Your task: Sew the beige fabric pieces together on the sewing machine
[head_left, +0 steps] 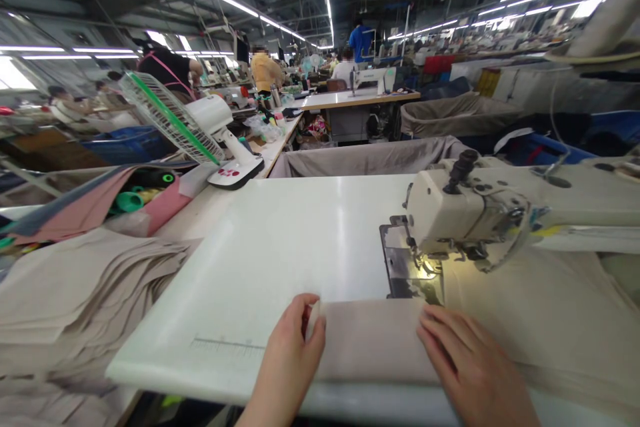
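Observation:
A beige fabric piece (373, 340) lies across the front of the white sewing table, its far edge just short of the needle plate. My left hand (295, 347) pinches the fabric's far left corner between thumb and fingers. At the other end, my right hand (467, 360) has its fingers together at the fabric's far right corner; whether the thumb is under the cloth is hidden. Just beyond that hand stands the sewing machine (450, 207), with a small lamp lighting its presser foot. More beige cloth (565, 320) lies under the machine arm, right of the needle.
Stacked beige fabric pieces (65, 293) lie to the left, below a pink and grey cloth bundle holding thread cones (129, 201). A white fan (235, 160) stands past the table's left corner. Behind the table is a cloth-lined bin (370, 159). Several people work farther back.

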The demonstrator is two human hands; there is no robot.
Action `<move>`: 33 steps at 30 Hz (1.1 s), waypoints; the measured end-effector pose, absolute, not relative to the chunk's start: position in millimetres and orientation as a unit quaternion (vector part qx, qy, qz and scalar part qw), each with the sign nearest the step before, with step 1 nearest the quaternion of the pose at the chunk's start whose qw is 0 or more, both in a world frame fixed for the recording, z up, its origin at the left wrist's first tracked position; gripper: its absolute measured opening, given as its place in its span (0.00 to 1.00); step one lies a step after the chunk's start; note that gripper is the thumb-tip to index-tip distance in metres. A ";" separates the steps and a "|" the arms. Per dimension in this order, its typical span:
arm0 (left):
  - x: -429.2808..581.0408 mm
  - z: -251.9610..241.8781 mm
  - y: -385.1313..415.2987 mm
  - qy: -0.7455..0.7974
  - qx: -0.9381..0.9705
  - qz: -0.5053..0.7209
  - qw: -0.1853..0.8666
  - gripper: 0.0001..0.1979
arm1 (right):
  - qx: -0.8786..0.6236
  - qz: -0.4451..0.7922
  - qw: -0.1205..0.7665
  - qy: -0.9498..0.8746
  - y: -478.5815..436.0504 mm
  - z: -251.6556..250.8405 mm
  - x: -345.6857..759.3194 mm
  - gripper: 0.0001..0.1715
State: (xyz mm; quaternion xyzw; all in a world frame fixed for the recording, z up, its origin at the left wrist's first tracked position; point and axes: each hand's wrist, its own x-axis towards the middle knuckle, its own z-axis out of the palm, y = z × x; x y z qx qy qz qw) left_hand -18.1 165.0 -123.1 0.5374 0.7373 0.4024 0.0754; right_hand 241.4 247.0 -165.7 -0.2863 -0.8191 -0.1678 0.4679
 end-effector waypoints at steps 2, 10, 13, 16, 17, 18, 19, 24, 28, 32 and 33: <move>-19.4 -125.4 165.1 0.737 0.539 0.401 0.073 0.16 | -0.290 -0.162 0.469 -0.818 247.0 -166.2 241.4 0.19; -22.1 -127.2 163.4 0.732 0.547 0.397 0.083 0.16 | -0.294 -0.148 0.476 -0.816 247.6 -169.3 242.4 0.17; -21.2 -124.8 162.5 0.730 0.523 0.425 0.114 0.18 | -0.297 -0.145 0.476 -0.815 247.8 -169.5 243.0 0.16; -20.0 -122.8 162.1 0.718 0.503 0.462 0.130 0.20 | -0.294 -0.142 0.477 -0.816 248.6 -170.5 243.1 0.15; -19.7 -122.1 162.1 0.715 0.502 0.468 0.131 0.20 | -0.292 -0.141 0.478 -0.817 249.1 -171.2 242.9 0.14; -19.5 -121.3 162.1 0.713 0.502 0.472 0.131 0.20 | -0.292 -0.138 0.477 -0.818 249.6 -172.2 242.6 0.14; -19.5 -120.4 162.1 0.710 0.504 0.474 0.134 0.20 | -0.294 -0.135 0.476 -0.817 250.2 -173.4 242.3 0.14; -21.4 -112.1 161.0 0.698 0.479 0.506 0.168 0.24 | -0.368 -0.105 0.510 -0.770 248.0 -178.0 244.4 0.20; -25.3 -105.9 161.2 0.699 0.481 0.498 0.180 0.26 | -0.483 0.039 0.486 -0.727 234.6 -175.3 248.7 0.27; -28.1 -106.3 161.1 0.700 0.501 0.470 0.195 0.24 | -0.530 0.197 0.435 -0.701 221.5 -171.7 245.4 0.31; -28.2 -107.0 160.3 0.700 0.503 0.465 0.202 0.24 | -0.529 0.222 0.433 -0.696 219.6 -171.4 244.0 0.31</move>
